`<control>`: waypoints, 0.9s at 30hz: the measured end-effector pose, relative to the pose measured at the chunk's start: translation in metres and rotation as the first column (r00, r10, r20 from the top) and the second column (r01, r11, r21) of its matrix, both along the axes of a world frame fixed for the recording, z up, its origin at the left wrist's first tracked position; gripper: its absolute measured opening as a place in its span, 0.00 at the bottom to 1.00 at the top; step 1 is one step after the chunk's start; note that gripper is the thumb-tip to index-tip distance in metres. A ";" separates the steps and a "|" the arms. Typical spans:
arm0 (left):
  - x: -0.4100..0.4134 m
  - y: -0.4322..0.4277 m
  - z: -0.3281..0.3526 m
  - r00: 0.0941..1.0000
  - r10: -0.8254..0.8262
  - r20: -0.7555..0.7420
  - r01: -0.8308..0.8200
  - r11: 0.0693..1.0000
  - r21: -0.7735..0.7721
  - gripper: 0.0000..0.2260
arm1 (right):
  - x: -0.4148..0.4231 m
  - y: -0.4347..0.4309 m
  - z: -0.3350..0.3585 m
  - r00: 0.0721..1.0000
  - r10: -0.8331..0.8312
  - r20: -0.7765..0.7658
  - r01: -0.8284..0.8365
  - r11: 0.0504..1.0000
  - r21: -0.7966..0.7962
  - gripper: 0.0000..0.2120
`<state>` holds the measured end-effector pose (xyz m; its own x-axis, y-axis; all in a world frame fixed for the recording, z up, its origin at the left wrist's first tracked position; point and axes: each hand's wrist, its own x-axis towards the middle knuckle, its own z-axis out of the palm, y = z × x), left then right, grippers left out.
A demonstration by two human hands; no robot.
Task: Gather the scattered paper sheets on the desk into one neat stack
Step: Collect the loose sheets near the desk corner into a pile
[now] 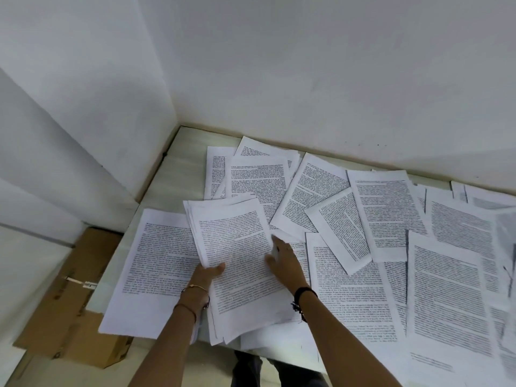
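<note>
Grips a gathered stack of printed sheets with the left hand, toward the left end of the desk. Curls the thumb over the top page at the stack's left edge, with the other fingers hidden under the paper. Lays the right hand flat against the stack's right edge, fingers straight and slightly spread, palm down, clasping nothing. Cannot tell whether those fingertips rest on the stack itself or on the page just beneath. Wears thin bracelets on the left wrist and a dark band on the right wrist.

Stack tilted, far end leaning left, edges uneven, near end hanging past the desk's near edge. Overlaps a single sheet on its left, one corner of which juts beyond the desk's near-left corner.

Farther away, a loose pile of overlapping pages close to the wall. To the right of that, more scattered sheets at different angles, overlapping one another and covering the desk out to the right border. Nearest on the right, a large page lying almost square to the near edge. Print on all of them too blurred to read.

Below the desk's left end, a brown cardboard box on the floor.
</note>
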<state>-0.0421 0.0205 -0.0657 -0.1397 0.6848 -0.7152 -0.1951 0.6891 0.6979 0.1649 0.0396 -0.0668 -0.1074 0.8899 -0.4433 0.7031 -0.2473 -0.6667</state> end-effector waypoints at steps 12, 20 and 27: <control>0.033 0.046 0.028 0.877 0.373 0.302 -0.397 0.918 0.021 0.17 | 0.020 0.000 0.035 0.318 -0.587 -0.744 0.359 0.801 -0.479 0.21; 0.033 0.032 0.007 0.907 0.358 0.221 -0.368 0.930 0.007 0.12 | 0.095 0.003 0.037 0.600 -0.593 -0.537 0.456 0.805 -0.380 0.18; -0.004 0.056 -0.015 0.975 -0.220 -0.010 0.219 0.974 -0.055 0.15 | 0.132 -0.009 0.016 0.693 -0.672 -0.261 0.605 0.739 -0.295 0.27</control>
<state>-0.0465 0.0761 -0.0804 -0.0022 0.6609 -0.7505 -0.0239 0.7503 0.6607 0.2969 0.0302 -0.0504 0.2909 0.7097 -0.6416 0.0768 -0.6858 -0.7237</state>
